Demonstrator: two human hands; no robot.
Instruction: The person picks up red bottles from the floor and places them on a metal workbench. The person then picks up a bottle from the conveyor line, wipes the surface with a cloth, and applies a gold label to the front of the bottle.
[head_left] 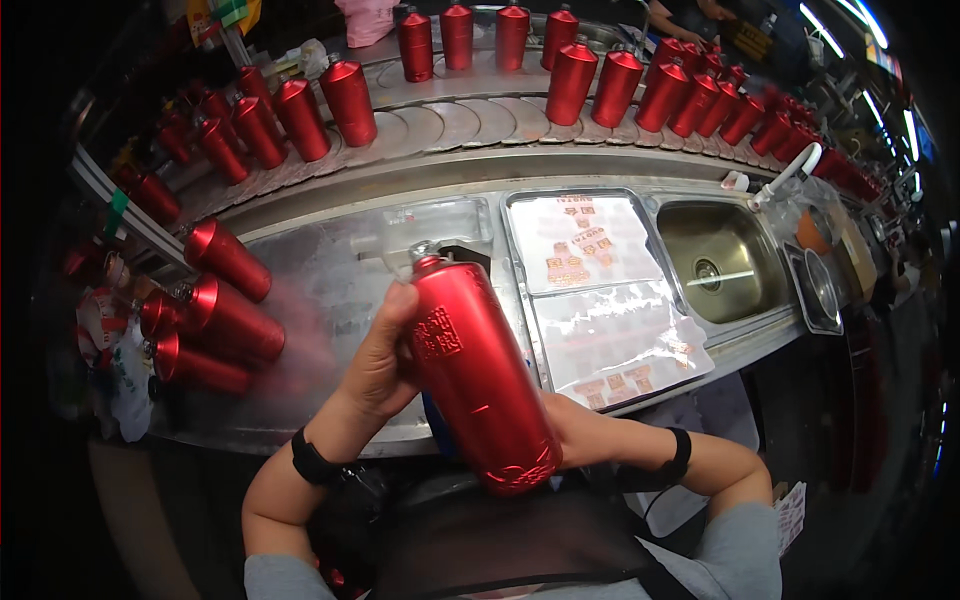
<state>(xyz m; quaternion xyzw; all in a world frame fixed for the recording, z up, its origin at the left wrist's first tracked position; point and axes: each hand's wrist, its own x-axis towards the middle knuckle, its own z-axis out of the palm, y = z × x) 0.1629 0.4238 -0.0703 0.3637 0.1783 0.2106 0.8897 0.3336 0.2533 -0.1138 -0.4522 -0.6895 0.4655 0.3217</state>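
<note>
Three red bottles [215, 320] are laid on their sides at the left of the metal counter [330, 270]. A big red bottle [480, 375] is held tilted above the counter's near edge. Its upper side is gripped by the left hand [378, 360]. Its bottom is cupped by the right hand [575, 425]. A sink [720, 262] is seen at the right.

I see a steel tabletop [330, 280] curving below a slatted conveyor [470, 115] crowded with upright red bottles [575, 80]. On the tabletop's left end three red bottles [225, 320] lie on their sides. At its middle a shallow tray [520, 215] holds clear label sheets [600, 290], just beside a sunken sink [720, 262].
</note>
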